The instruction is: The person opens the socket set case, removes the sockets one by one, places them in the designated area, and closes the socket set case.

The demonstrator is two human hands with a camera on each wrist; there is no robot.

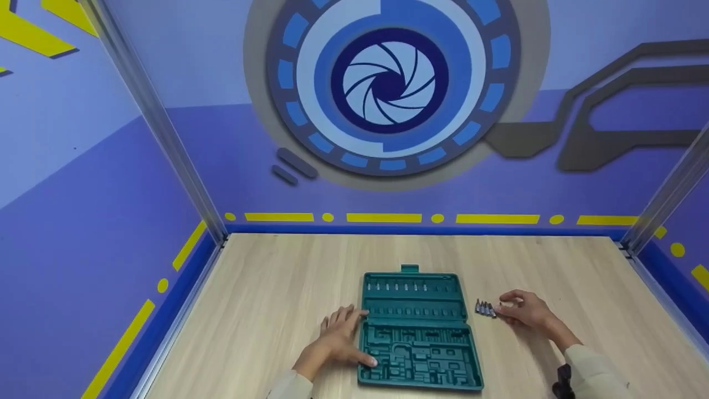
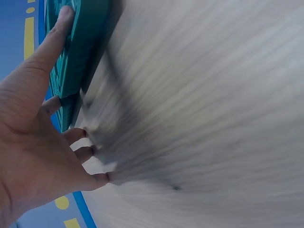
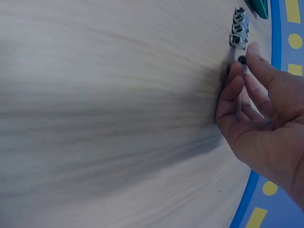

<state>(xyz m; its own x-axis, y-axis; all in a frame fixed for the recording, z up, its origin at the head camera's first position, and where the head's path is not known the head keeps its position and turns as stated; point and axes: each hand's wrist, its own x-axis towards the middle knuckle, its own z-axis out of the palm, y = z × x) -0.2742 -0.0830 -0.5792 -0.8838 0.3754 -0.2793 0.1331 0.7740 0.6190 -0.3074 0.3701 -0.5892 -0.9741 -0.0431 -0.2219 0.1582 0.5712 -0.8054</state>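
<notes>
An opened green tool case [image 1: 418, 318] lies flat on the table, its moulded recesses facing up. My left hand [image 1: 338, 338] rests at its left side, fingers spread. The left thumb [image 2: 57, 28] lies over the case's rim and the index fingertip touches its edge near the hinge. To the right of the case, my right hand [image 1: 526, 310] pinches a small metal bit socket [image 3: 242, 60] between thumb and fingers. Beside those fingertips, several more bit sockets [image 3: 239, 29] stand in a tight row, square holes showing in the right wrist view.
Small silver bits [image 1: 397, 287] sit in a row in the case's far half. The wooden table [image 1: 277, 288] is bounded by a printed back wall [image 1: 210, 166], side panels and metal corner posts [image 1: 160, 122]. A latch tab [image 1: 410, 268] sticks out at the case's far edge.
</notes>
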